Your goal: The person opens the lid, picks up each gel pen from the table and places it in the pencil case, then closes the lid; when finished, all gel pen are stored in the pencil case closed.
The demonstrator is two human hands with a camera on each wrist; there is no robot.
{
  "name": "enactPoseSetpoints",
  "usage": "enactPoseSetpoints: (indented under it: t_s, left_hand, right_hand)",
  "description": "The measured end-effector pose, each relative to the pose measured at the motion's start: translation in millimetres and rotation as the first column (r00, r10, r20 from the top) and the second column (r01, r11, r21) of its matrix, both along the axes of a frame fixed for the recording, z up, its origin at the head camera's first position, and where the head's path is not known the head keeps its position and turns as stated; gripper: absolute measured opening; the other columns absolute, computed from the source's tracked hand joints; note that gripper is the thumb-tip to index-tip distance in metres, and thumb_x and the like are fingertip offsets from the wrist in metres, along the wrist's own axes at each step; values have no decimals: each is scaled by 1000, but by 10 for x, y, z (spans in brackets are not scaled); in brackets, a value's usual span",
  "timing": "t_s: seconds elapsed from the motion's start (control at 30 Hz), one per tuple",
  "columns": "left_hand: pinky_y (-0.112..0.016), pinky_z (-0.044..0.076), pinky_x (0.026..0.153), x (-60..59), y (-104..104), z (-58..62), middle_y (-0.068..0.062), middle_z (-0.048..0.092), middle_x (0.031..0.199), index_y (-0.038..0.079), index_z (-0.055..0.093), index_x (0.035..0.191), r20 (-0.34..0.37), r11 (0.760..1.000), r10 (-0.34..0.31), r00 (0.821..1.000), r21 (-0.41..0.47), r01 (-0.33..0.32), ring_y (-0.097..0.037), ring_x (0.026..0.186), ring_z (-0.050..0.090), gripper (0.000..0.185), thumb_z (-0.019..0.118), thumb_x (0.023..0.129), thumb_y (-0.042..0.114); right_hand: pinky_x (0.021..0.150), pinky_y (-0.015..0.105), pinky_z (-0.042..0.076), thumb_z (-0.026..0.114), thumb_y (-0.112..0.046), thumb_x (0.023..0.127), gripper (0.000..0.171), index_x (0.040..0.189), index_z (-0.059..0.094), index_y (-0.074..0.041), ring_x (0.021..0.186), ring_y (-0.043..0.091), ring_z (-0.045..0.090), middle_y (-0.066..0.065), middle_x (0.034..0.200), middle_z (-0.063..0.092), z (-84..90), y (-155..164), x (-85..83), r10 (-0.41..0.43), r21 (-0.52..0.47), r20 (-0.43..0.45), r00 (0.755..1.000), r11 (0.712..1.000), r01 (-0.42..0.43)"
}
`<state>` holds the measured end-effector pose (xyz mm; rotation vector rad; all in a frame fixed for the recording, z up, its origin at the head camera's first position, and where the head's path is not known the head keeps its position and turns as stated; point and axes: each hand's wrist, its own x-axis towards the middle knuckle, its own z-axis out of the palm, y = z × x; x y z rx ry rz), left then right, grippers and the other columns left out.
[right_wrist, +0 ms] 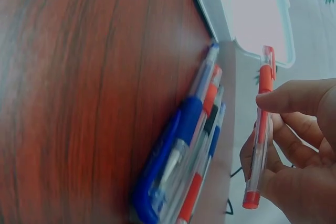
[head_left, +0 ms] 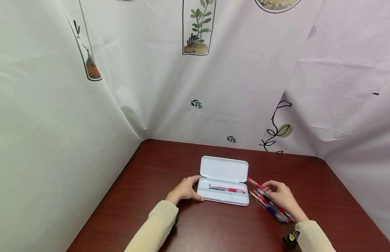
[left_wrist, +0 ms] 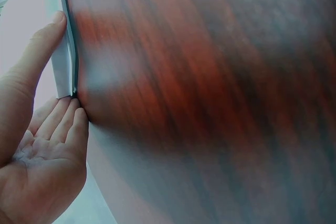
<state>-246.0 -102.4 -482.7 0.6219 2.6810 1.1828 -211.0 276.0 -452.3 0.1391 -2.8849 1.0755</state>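
Backdrop: a pale printed sheet (head_left: pixel 232 87) with drawings of plants hung behind and at both sides of the tabletop.

Tabletop: the dark red-brown wooden tabletop (head_left: pixel 182 227) carried everything in the scene.

Pencil case: the white pencil case (head_left: pixel 222 195) lay open in the middle, its lid (head_left: pixel 224 169) folded back away from the person. It was placed between the two hands, probably so that each hand could reach it easily.

Left hand: the left hand (head_left: pixel 184 190) rested at the left end of the case. In the left wrist view the thumb (left_wrist: pixel 37 51) pressed on the edge and the fingers (left_wrist: pixel 65 124) touched the corner below, lightly curled round it. I judge it held the case steady so that it did not slide.

Pile of pens: a pile of pens (head_left: pixel 271 206), blue, red and black, lay on the tabletop just beside the right end of the case, partly under the right hand.

Right hand: the right hand (head_left: pixel 284 197) was over the pile, its fingers (right_wrist: pixel 296 98) closed round one pen.

Held pen: the red pen (right_wrist: pixel 260 129) was pinched between thumb and fingers, lifted clear of the pile, its cap pointing toward the case.

Pens in the case: a red pen (head_left: pixel 227 189) lay in the tray with a dark one just beside it, both along its length.
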Motion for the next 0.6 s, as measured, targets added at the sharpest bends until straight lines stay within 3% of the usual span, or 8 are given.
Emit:
enactPoseSetpoints:
  t_s: [0.4,0.6]
  left_hand:
    - [-44,44,106,-20,11,-26,-19,55,139,-4,48,139,33,1000,17,999,12,-17,-32,129,54,91,93,62,16]
    - [-43,44,106,-15,13,-14,-18,55,139,-3,49,139,39,1000,18,999,19,-19,-30,129,54,91,93,62,16]
  right_hand:
    - [64,23,48,70,-5,86,13,99,71,-6,76,16,56,4,83,66,-42,-215,-40,37,-51,35,999,998,-36]
    - [66,23,47,70,-3,86,12,97,71,-8,77,16,55,3,83,65,-51,-306,-89,45,-51,8,999,998,-44]
